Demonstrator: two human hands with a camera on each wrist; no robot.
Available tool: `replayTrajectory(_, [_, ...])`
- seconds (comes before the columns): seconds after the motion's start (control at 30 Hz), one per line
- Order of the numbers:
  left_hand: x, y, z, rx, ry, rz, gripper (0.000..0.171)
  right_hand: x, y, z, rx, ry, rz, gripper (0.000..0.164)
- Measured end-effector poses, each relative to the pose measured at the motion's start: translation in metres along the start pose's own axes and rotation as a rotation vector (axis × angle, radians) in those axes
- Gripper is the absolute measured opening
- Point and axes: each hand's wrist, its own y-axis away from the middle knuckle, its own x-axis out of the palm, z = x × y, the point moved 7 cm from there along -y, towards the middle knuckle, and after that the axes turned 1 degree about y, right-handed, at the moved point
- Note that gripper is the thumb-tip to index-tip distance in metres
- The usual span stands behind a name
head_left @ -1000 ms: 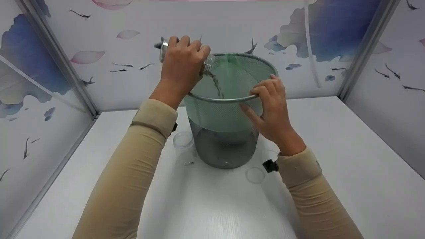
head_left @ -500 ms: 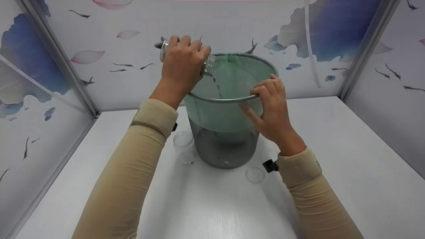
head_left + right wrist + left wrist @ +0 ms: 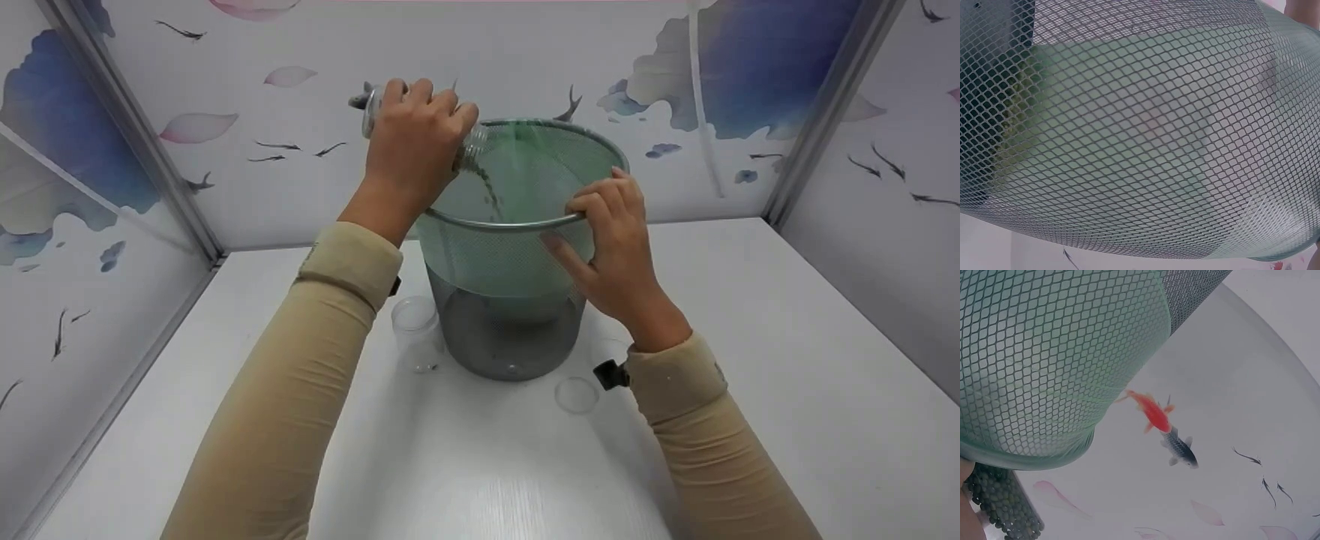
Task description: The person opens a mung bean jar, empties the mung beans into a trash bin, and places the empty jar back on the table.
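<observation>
My left hand (image 3: 412, 146) grips a clear jar (image 3: 475, 142), tipped with its threaded mouth over the mesh wastebasket (image 3: 510, 341). From the mouth a thin stream of small green beans (image 3: 487, 187) falls into the basket, which is lined with a pale green bag (image 3: 495, 262). In the left wrist view, many dark green beans (image 3: 1002, 500) still fill part of the jar, close to the basket's rim. My right hand (image 3: 619, 240) holds the basket's near right rim, fingers over it and thumb outside. Through the mesh, the right wrist view shows a yellowish heap (image 3: 1013, 129) inside.
A clear, lidless-looking container (image 3: 414, 319) stands left of the basket on the white table (image 3: 480, 465). A clear round lid or ring (image 3: 576, 396) lies at its front right. Printed wall panels (image 3: 495, 60) enclose the table at the back and sides.
Both hands stay almost still, and the basket has not moved. The falling stream of beans thinned half a second ago and is fuller again now.
</observation>
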Motion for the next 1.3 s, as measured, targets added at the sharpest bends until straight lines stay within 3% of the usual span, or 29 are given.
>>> replayTrajectory(0.53, [-0.0001,0.0004,0.0008,0.003,0.016,0.005,0.021,0.0006,-0.0004,0.0012,0.001,-0.001,0.002,0.038])
replayTrajectory(0.8, [-0.0008,-0.0006,-0.0004,0.01,0.011,-0.017,0.018,0.0003,0.0005,0.0001,-0.003,0.009,0.007,0.03])
replayTrajectory(1.3, [0.0009,-0.0026,-0.0013,0.007,0.005,0.01,0.019,0.0,0.0003,0.0,-0.011,-0.001,-0.007,0.032])
